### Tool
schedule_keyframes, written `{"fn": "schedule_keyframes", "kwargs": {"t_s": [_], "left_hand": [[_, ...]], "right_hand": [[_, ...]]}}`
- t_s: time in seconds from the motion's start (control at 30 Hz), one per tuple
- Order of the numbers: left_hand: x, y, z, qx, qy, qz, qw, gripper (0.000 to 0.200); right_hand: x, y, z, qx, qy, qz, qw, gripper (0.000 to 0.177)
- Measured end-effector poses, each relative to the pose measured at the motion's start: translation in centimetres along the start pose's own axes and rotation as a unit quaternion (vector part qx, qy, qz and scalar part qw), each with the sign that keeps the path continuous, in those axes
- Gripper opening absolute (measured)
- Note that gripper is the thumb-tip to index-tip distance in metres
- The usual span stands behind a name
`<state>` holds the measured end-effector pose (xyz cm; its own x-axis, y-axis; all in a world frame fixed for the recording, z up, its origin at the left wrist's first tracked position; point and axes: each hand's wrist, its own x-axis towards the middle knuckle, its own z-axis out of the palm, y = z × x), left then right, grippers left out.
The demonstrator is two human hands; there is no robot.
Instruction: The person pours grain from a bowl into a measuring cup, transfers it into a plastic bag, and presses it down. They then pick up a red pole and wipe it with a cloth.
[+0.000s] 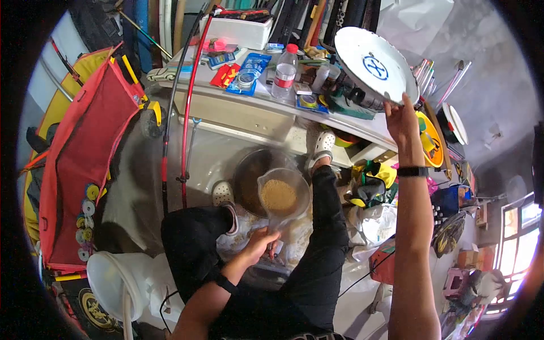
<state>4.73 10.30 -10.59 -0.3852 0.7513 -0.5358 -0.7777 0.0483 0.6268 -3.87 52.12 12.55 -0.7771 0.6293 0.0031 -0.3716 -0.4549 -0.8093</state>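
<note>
My left hand (262, 245) grips the handle of a clear scoop (303, 192) that holds tan grains (278, 195). The scoop is above a wide dark basin (246, 184) on the floor between my feet. My right hand (403, 118) is raised at the right and pinches the near rim of a white enamel basin (362, 48) with a blue mark inside. That basin is tilted beside the table's right part.
A cluttered table (226, 107) carries a red-capped bottle (285, 73) and blue packets. Red and black poles (187, 130) lean on it. At the left are a red mesh bag (79, 164) and a white bucket (107, 277). Bags (374, 224) lie to the right.
</note>
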Motion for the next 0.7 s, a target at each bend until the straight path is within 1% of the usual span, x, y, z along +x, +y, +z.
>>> {"fn": "schedule_keyframes", "kwargs": {"t_s": [0.1, 0.17, 0.2, 0.27, 0.33, 0.37, 0.4, 0.43, 0.47, 0.5, 0.53, 0.57, 0.6, 0.63, 0.67, 0.7], "left_hand": [[-0.1, 0.1, -0.2, -0.007, -0.008, 0.001, 1.0, 0.022], [-0.5, 0.9, 0.3, -0.003, 0.022, -0.003, 1.0, 0.023], [-0.3, 1.0, 0.1, -0.002, 0.022, -0.003, 1.0, 0.023], [0.1, 0.7, -0.1, 0.009, 0.009, 0.009, 1.0, 0.025], [0.4, 0.3, -0.4, 0.012, 0.019, -0.001, 1.0, 0.025], [0.6, 0.3, -0.5, 0.014, 0.03, -0.008, 0.999, 0.025], [0.5, 0.4, -0.4, 0.016, 0.028, -0.009, 0.999, 0.025], [0.3, 0.8, -0.2, 0.013, 0.016, 0.001, 1.0, 0.026], [0.1, 0.9, -0.1, 0.01, 0.005, 0.013, 1.0, 0.026], [0.2, 0.7, -0.3, 0.016, 0.01, 0.016, 1.0, 0.026], [0.3, 0.6, -0.4, 0.017, 0.012, 0.015, 1.0, 0.026], [0.3, 0.6, -0.4, 0.009, 0.013, 0.004, 1.0, 0.026], [0.3, 0.5, -0.4, 0.001, 0.014, -0.008, 1.0, 0.026], [0.3, 0.6, -0.3, -0.005, 0.018, -0.008, 1.0, 0.026], [0.5, 0.4, -0.4, -0.004, 0.019, -0.011, 1.0, 0.026], [0.7, 0.1, -0.7, -0.001, 0.008, 0.003, 1.0, 0.026]], "right_hand": [[5.6, 0.6, 0.5, -0.012, -0.014, 0.003, 1.0, 0.034], [8.1, 1.0, 1.2, -0.028, 0.093, 0.023, 0.995, 0.04], [8.8, 1.2, 1.6, -0.028, 0.093, 0.023, 0.995, 0.04], [10.1, 1.6, 1.8, -0.011, 0.034, -0.003, 0.999, 0.045], [12.8, 2.3, -0.2, 0.012, 0.031, -0.007, 0.999, 0.046], [15.6, 2.8, -2.8, -0.204, -0.043, -0.103, 0.973, 0.046], [18.8, 3.3, -5.7, -0.407, -0.114, -0.191, 0.886, 0.047], [19.2, 3.3, -5.2, -0.421, -0.103, -0.202, 0.878, 0.046], [19.2, 3.2, -5.1, -0.311, -0.049, -0.12, 0.941, 0.044], [15.6, 2.8, -1.2, -0.157, 0.026, -0.052, 0.986, 0.041], [11.7, 2.4, 2.9, -0.007, 0.113, -0.012, 0.993, 0.039], [11.6, 2.7, 3.2, -0.006, 0.115, -0.01, 0.993, 0.039], [11.9, 2.8, 3.0, 0.009, 0.098, -0.009, 0.995, 0.035], [12.0, 3.0, 2.8, 0.024, 0.08, -0.007, 0.996, 0.035], [12.2, 2.9, 2.6, 0.025, 0.083, -0.006, 0.996, 0.035], [12.5, 2.8, 2.4, 0.008, 0.082, 0.019, 0.996, 0.033]]}}
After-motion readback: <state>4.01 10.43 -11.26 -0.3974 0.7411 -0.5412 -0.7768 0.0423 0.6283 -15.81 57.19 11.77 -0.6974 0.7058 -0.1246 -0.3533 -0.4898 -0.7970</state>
